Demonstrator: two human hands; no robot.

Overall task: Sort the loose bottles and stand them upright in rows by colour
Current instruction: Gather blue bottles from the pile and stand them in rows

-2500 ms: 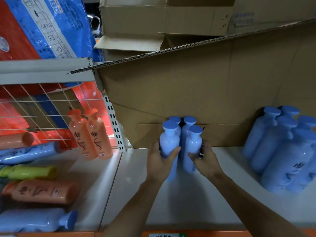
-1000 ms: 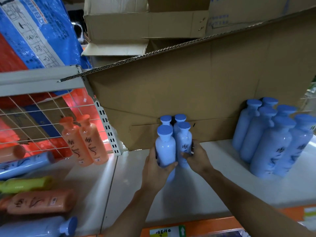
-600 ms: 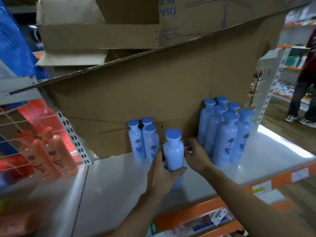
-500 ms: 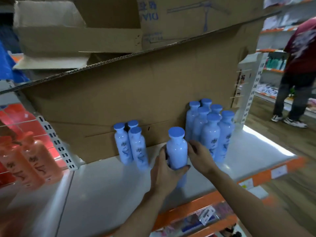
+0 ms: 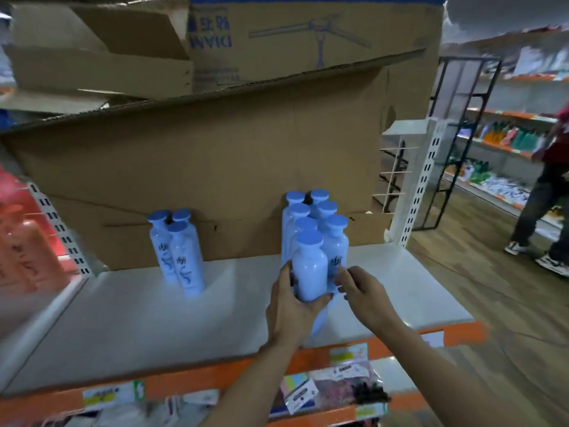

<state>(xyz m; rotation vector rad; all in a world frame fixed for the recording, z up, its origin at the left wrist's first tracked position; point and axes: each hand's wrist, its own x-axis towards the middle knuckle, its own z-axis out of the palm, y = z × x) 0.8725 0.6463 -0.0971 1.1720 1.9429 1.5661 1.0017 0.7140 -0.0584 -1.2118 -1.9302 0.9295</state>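
A pale blue bottle (image 5: 309, 269) is held upright, wrapped in the curled fingers of the left hand (image 5: 292, 306) at the front of a two-column cluster of matching blue bottles (image 5: 317, 223) on a white shelf (image 5: 154, 312). The right hand (image 5: 365, 295) is kept just beside it, fingers loosely bent, gripping nothing. The step is probably best done by setting the base flat, directly in line behind its neighbours, and steadying them from the right so none are knocked over.
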